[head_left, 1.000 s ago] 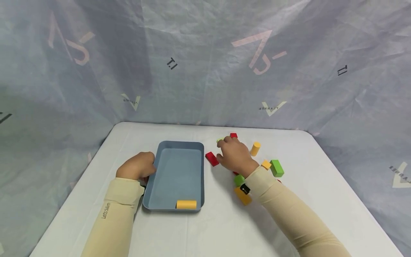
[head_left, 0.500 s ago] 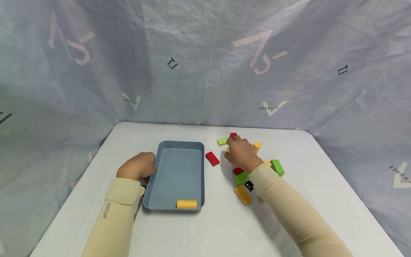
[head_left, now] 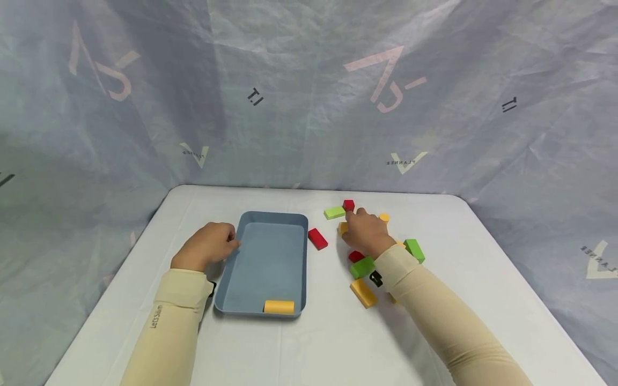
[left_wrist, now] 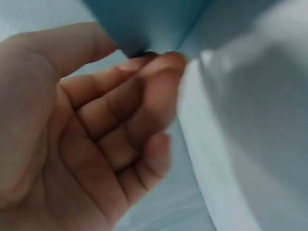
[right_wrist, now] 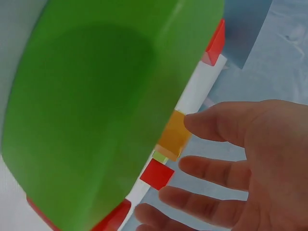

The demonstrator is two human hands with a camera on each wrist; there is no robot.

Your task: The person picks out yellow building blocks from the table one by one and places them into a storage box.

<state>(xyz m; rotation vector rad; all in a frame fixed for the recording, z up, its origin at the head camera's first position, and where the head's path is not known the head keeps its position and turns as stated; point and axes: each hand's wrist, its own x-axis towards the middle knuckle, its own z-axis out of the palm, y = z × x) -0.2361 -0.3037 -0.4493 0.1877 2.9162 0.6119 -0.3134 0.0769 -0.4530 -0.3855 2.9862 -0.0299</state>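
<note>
A blue-grey tray [head_left: 267, 268] lies on the table, with a yellow cylinder [head_left: 279, 306] on its side in the near end. At the tray's left wall is my left hand [head_left: 208, 245]; in the left wrist view its thumb and curled fingertips pinch the tray wall's lower edge. My right hand [head_left: 368, 231] hovers over the scattered blocks, fingers spread and loosely bent, holding nothing. Its thumb tip is right beside an orange-yellow block [right_wrist: 174, 136]; whether they touch I cannot tell. A red block [right_wrist: 157, 174] lies near the fingers. A large green block [right_wrist: 96, 115] fills much of the right wrist view.
A red block [head_left: 317, 239] lies just right of the tray. Behind are a light green block [head_left: 334, 213] and a small red one [head_left: 348, 205]. Green [head_left: 414, 250] and orange [head_left: 363, 293] blocks lie around the right forearm. A grey cloth [head_left: 309, 96] hangs behind the table.
The right hand has shifted right, uncovering the light green block and the orange-yellow block. The left hand has risen slightly at the tray's left wall. The head view has shifted a little.
</note>
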